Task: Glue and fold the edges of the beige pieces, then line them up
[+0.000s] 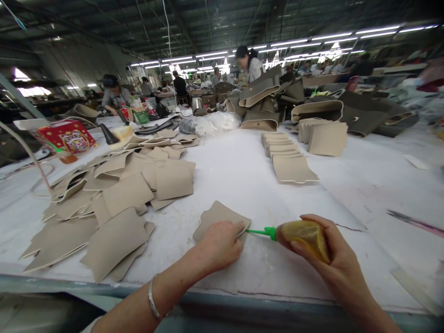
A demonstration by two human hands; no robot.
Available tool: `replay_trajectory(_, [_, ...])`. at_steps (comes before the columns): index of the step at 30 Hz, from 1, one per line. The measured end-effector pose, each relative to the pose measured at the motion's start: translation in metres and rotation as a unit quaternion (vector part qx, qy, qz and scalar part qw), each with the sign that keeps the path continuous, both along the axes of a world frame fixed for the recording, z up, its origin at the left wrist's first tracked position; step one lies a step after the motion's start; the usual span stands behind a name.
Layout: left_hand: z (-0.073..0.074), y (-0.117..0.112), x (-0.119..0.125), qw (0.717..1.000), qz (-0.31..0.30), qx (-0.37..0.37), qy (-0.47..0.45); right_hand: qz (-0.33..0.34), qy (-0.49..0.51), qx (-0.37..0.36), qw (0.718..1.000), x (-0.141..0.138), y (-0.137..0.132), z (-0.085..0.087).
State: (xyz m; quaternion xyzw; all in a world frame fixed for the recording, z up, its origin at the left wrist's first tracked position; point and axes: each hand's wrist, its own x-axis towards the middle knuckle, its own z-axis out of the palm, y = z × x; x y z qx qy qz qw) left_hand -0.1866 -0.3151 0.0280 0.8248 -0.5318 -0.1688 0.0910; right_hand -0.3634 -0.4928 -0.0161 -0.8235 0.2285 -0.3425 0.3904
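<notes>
My left hand point(220, 243) is closed on the right-hand edge of a beige leather piece point(217, 217), which lies on the white tabletop near the front. In my right hand point(333, 249) is a squeeze bottle point(305, 236) of yellowish-brown liquid, tilted sideways. Its thin green nozzle point(260, 231) points left, and the tip is at the edge of the piece beside my left fingers. What lies under my left palm is hidden.
A loose heap of beige pieces point(121, 194) spreads over the left side. Fanned stacks point(293, 166) stand at the back right, before dark bag parts point(260, 95). Pointed tweezers point(416, 222) lie at the far right. A red box point(74, 136) stands at left; people sit and stand beyond.
</notes>
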Motion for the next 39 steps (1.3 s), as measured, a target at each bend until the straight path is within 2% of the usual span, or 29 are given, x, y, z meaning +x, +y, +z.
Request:
replay_trajectory(5, [-0.002, 0.001, 0.002, 1.000, 0.000, -0.006, 0.010, -0.031, -0.016, -0.009, 0.999, 0.002, 0.003, 0.001])
replay_trajectory(8, [-0.002, 0.002, 0.002, 1.000, -0.001, -0.008, 0.019, -0.027, 0.001, -0.019, 0.999, -0.001, 0.003, 0.001])
replay_trajectory(11, [-0.001, 0.002, 0.001, 1.000, 0.002, -0.014, 0.023, -0.016, 0.016, 0.000, 1.000, -0.001, 0.003, 0.002])
replay_trajectory(16, [-0.003, 0.003, -0.001, 1.000, 0.018, -0.013, 0.019, -0.038, 0.013, 0.015, 0.999, -0.001, 0.003, 0.005])
replay_trajectory(21, [-0.008, 0.006, -0.004, 0.999, 0.027, -0.024, 0.034, 0.029, 0.041, 0.089, 0.995, -0.005, 0.008, 0.004])
replay_trajectory(23, [-0.008, 0.007, -0.004, 0.999, 0.029, -0.025, 0.036, 0.033, 0.039, 0.107, 0.993, -0.005, 0.008, 0.005])
replay_trajectory(27, [-0.006, 0.009, -0.005, 0.998, 0.027, -0.025, 0.042, 0.006, 0.025, 0.093, 0.995, -0.006, 0.008, 0.006])
replay_trajectory(32, [-0.007, 0.013, -0.005, 0.998, 0.029, -0.034, 0.048, 0.057, 0.058, 0.128, 0.988, -0.013, 0.016, 0.005])
replay_trajectory(36, [-0.008, 0.015, -0.005, 0.997, 0.028, -0.041, 0.054, 0.019, 0.041, 0.107, 0.993, -0.013, 0.019, 0.005])
replay_trajectory(39, [-0.008, 0.016, -0.005, 0.997, 0.027, -0.038, 0.060, 0.070, 0.061, 0.108, 0.990, -0.013, 0.023, 0.006])
